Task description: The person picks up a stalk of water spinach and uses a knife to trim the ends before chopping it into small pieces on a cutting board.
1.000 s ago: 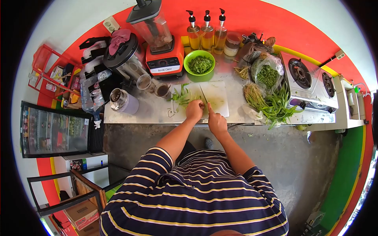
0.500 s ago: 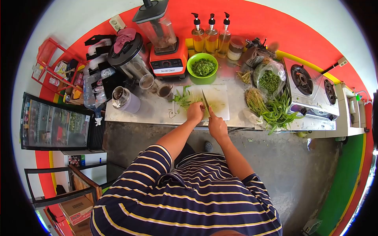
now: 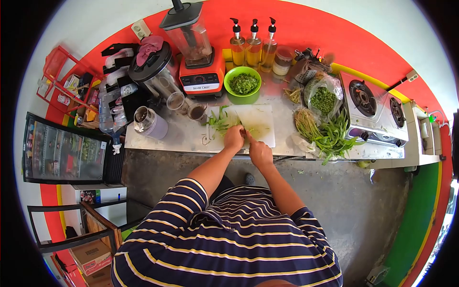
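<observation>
A white cutting board (image 3: 264,115) lies on the metal counter, with long green leaves (image 3: 218,121) on its left part. My left hand (image 3: 234,138) is closed at the board's front, over the greens; what its fingers hold is too small to tell. Just right of it, my right hand (image 3: 260,153) grips a knife (image 3: 246,131) whose blade points up and to the left, close to my left fingers. Behind the board stands a green bowl (image 3: 242,99) with chopped greens (image 3: 244,83) in it. Small cut bits are scattered on the board.
An orange blender (image 3: 203,76) stands behind left, near several cups and a steel-and-black container (image 3: 155,71). Three pump bottles (image 3: 253,50) line the wall. To the right are bundled greens (image 3: 330,136), a plastic bag of greens (image 3: 323,99) and a gas stove (image 3: 377,107).
The knife's blade has tilted further left, towards my left hand. The whole view has shifted slightly. Both hands remain at the board's front edge.
</observation>
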Motion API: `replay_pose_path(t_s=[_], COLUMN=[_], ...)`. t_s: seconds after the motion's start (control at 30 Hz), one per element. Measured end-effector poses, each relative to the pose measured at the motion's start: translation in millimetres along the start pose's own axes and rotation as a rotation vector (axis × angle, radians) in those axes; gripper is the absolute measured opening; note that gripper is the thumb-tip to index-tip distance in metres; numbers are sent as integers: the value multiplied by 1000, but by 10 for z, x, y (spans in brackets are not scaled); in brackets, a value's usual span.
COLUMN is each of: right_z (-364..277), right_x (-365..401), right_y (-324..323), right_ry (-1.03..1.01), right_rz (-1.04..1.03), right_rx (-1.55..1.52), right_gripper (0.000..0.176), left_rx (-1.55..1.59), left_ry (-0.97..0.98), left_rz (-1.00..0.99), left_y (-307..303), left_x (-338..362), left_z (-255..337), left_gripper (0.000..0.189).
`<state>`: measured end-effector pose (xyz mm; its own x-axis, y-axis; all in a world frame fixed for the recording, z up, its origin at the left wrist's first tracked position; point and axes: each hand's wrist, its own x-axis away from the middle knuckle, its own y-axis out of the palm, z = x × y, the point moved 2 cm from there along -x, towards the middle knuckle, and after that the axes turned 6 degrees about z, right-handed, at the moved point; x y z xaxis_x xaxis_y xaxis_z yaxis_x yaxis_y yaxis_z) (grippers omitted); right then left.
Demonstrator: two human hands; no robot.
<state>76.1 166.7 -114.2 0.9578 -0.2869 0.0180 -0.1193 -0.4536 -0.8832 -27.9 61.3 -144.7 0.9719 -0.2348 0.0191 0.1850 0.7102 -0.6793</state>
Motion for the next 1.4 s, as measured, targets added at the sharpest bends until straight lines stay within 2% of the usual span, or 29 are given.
replay_pose_path(t_s=[0.07,0.23,0.3,0.37,0.5,0.53,0.6,0.7,0.93,1.0,1.23,1.3,1.4], right_z=[-8,1,10,66,273,299,360,388,290,261,242,250,268], right_x=[-13,51,15,5,53,55,42,-7,51,92,191,189,87], right_y=[-56,6,27,25,26,-15,-104,-181,-226,-227,-103,-39,-29], right_ry=[18,83,40,44,-11,-14,103,111,23,107,152,142,126], right_rz=[2,5,9,54,207,209,195,201,219,117,108,154,158], right_rx=[-39,-102,-114,-201,-349,-339,-303,-280,-349,-172,-122,-109,-126], right_gripper=[55,55,55,55,54,54,53,52,52,52,53,54,54], left_rx=[14,69,61,-82,-76,-66,-46,-4,57,43,66,137,54], left_ry=[77,84,109,275,388,375,362,378,467,426,369,504,555], left_rz=[34,37,37,118,241,233,233,153,10,-27,-22,77,45], left_y=[9,11,-3,-59,-7,-26,-42,-19,217,212,191,161,155], left_x=[3,44,78,211,373,400,401,299,174,179,244,313,354], left_z=[-39,-48,-14,44,-46,-36,-42,-47,151,183,168,137,158], left_gripper=[6,7,7,13,17,18,19,22,14,12,8,10,15])
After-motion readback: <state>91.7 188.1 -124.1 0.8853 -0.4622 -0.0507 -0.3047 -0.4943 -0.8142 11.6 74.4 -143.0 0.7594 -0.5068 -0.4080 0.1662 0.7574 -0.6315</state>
